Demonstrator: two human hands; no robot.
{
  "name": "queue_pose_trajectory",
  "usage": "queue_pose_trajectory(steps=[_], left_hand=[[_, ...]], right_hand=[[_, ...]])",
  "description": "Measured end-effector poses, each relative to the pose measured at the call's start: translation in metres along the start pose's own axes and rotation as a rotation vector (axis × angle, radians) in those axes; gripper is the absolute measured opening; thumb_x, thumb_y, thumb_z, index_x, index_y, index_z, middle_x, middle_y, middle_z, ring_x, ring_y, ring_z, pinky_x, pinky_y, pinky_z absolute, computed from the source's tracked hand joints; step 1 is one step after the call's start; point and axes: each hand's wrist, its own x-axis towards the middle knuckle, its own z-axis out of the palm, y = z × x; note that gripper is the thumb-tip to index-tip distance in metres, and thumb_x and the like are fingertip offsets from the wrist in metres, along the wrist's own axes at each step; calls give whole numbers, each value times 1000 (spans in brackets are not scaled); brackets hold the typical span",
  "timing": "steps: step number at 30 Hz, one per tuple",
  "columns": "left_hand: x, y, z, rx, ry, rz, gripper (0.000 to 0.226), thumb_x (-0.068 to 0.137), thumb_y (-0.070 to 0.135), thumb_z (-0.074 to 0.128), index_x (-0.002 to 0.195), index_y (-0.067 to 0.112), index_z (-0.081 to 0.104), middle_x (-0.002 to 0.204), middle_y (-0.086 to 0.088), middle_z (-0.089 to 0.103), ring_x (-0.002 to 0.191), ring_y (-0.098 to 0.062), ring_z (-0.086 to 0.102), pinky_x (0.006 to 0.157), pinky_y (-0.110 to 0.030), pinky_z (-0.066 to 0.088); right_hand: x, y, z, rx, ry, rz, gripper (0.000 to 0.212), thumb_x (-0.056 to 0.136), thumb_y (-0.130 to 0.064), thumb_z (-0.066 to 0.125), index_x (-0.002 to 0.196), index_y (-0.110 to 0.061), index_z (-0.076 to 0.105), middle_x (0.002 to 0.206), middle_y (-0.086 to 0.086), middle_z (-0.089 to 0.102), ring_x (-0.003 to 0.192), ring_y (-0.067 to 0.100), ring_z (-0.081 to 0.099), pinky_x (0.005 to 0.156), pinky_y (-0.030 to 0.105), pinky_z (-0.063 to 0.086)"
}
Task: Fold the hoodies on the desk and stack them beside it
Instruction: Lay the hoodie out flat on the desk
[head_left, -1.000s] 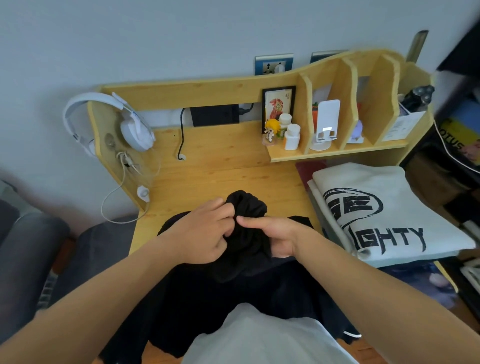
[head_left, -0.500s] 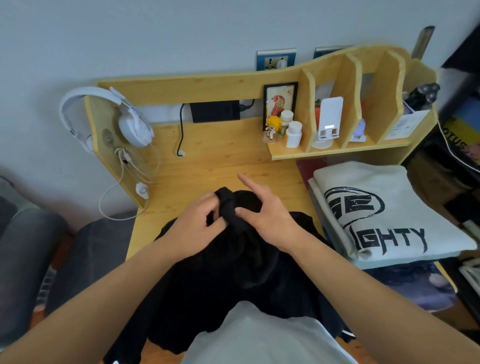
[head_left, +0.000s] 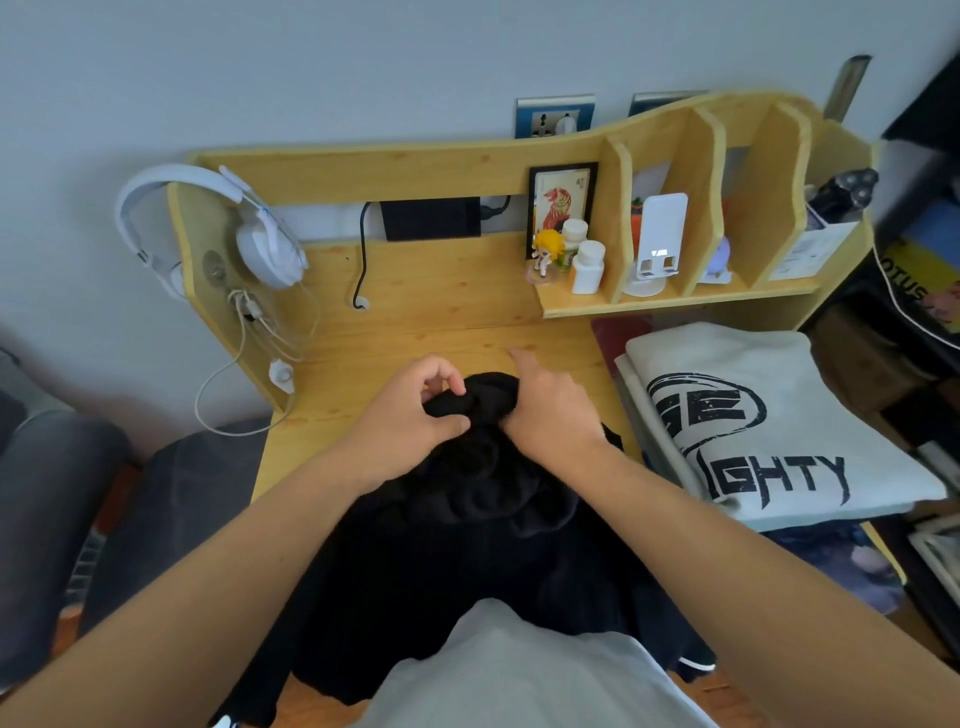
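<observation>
Black hoodie (head_left: 467, 561): soft, thick, matte fabric is seen heaped in rumpled folds on the desk, its lower part draped over the near edge; a bunched lump of it is raised at the far end between both hands.
Left hand (head_left: 415, 415): the bunched cloth is pinched between thumb and curled fingers, the fabric gathered into a tight ridge.
Right hand (head_left: 550, 410): the same lump is grasped from the right, thumb tucked into the cloth; the index finger is held out straight over the wood.
Forearms: both are bare and are angled inward from the bottom corners.
Desk (head_left: 415, 312): pale yellow pine with visible grain and knots is shown, flat-topped, with a raised back panel and a curved upper edge.
Folded hoodie (head_left: 769, 415): light grey, smooth cotton is laid in a neat rectangle at the right end of the desk, just beside the black one; bold black lettering and a swirling logo are printed on top. Another pale folded layer is seen beneath it.
Shelf (head_left: 675, 304): upright wooden dividers form narrow slots; two white plastic bottles (head_left: 587, 260), a small yellow-haired figurine (head_left: 548, 252), a black-framed picture (head_left: 561, 202) and a white phone stand (head_left: 657, 244) are held there.
Headphones (head_left: 249, 228): glossy white, rounded cups are hung on the left side panel, with thin white cables looped below.
Wall (head_left: 311, 67): plain, smooth, pale grey.
</observation>
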Motion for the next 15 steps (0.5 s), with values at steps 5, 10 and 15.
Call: queue_pose_trajectory(steps=[5,10,15], left_hand=[[-1,15,6,585,-155,-65,99,80,49,83,154,44,18,132,3,44,113,-19,57,82,-29,45],[22,-9,26,808,285,-164,86,85,58,71,153,27,27,108,-4,59,75,-28,64,56,-36,46],[37,-15,9,308,629,-299,13,93,28,50,86,20,59,74,3,60,69,-22,60,54,-33,38]], right_hand=[[11,-2,-13,49,153,94,42,83,-7,55,123,-20,63,91,5,62,83,27,55,69,31,44],[8,-16,-6,406,134,16,37,86,-12,65,120,-27,68,101,-4,67,95,19,63,72,26,48],[-9,-12,9,292,-17,-426,76,88,-24,76,153,-29,36,130,-5,58,121,15,54,105,31,45]])
